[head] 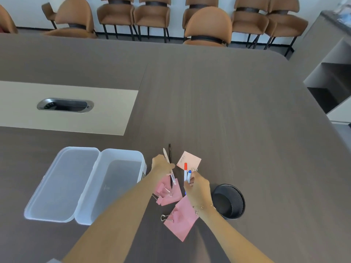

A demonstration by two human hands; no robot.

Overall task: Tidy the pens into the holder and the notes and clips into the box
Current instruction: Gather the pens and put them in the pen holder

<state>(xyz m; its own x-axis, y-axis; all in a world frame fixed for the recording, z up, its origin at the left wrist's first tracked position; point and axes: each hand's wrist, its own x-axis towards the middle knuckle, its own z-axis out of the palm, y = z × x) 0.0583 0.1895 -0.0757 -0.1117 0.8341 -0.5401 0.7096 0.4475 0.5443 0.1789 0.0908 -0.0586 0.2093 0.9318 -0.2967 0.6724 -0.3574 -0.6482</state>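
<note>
My left hand [161,165] grips a white pen [167,156] and a black pen [170,151], both pointing away from me. My right hand [198,185] holds two white markers, one with a red cap [185,168] and one with a blue cap [189,174]. A black mesh pen holder [228,201] stands just right of my right wrist. The clear plastic box [121,179] sits open to the left, its lid [62,183] folded out flat. Pink notes [180,221] with binder clips [165,218] lie under my forearms, and a paler note [189,159] lies beyond the markers.
The brown table [237,111] has a beige inset with a metal cable port [65,105] at the left. Brown chairs [208,27] line the far edge. A grey cabinet [330,76] stands at the right.
</note>
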